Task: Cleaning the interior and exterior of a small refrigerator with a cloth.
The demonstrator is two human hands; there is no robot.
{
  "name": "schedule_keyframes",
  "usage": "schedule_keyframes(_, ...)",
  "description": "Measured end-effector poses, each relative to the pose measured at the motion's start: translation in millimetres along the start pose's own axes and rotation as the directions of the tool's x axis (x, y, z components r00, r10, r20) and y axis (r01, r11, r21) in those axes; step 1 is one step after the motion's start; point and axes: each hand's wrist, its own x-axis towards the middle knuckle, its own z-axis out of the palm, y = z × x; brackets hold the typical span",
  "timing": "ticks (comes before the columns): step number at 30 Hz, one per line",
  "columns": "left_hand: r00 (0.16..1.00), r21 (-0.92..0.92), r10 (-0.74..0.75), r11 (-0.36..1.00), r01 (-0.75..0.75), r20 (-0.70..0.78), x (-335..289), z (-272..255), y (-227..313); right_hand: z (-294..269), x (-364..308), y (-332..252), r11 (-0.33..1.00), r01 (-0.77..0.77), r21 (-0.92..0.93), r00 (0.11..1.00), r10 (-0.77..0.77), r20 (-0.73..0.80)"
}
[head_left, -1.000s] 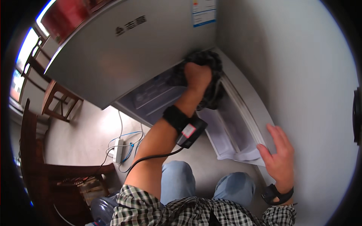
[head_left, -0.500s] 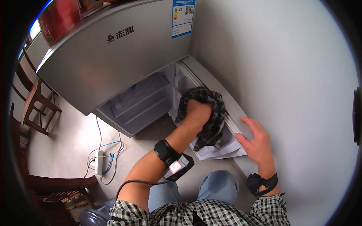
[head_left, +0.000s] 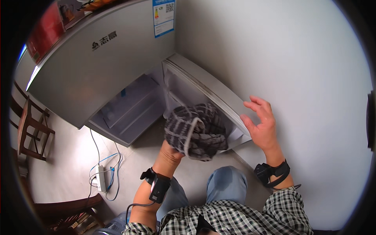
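A bunched dark checked cloth [head_left: 207,131] with a pale hem is in my left hand [head_left: 171,153]; its fingers are mostly hidden beneath the fabric. The bundle is in front of the inner side of the open lower refrigerator door [head_left: 203,76], covering part of the door shelves. My right hand [head_left: 263,129] is open beside the door's outer end. Its thumb is close to the door edge and the fingers are apart; whether the thumb touches is hard to tell.
The grey refrigerator [head_left: 105,66] stands at left, its lower compartment [head_left: 137,105] exposed. A pale wall [head_left: 290,70] rises at right. On the floor lie a white power strip [head_left: 101,178] and tangled cables. Wooden chairs [head_left: 29,125] stand at far left.
My left hand has drawn the cloth back toward me from the door and turned it over. My right hand's fingers have lifted and curled slightly. The view has shifted right.
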Motion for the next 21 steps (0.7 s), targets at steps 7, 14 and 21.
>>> schedule_keyframes(7,0.834,0.980,0.517,-0.121,-0.156,0.196,-11,-37,2,24,-4,-39,0.917,-0.011,0.398,1.000,0.013,-0.001)
schedule_keyframes(14,0.942,0.961,0.198,0.007,-0.276,0.269,4,46,-5,20,-10,-45,0.849,-0.130,0.513,0.955,-0.032,0.294)
schedule_keyframes(21,0.922,0.976,0.323,-0.028,-0.216,0.213,-1,64,-16,5,-3,-38,0.193,-0.729,0.656,0.682,0.139,0.718)
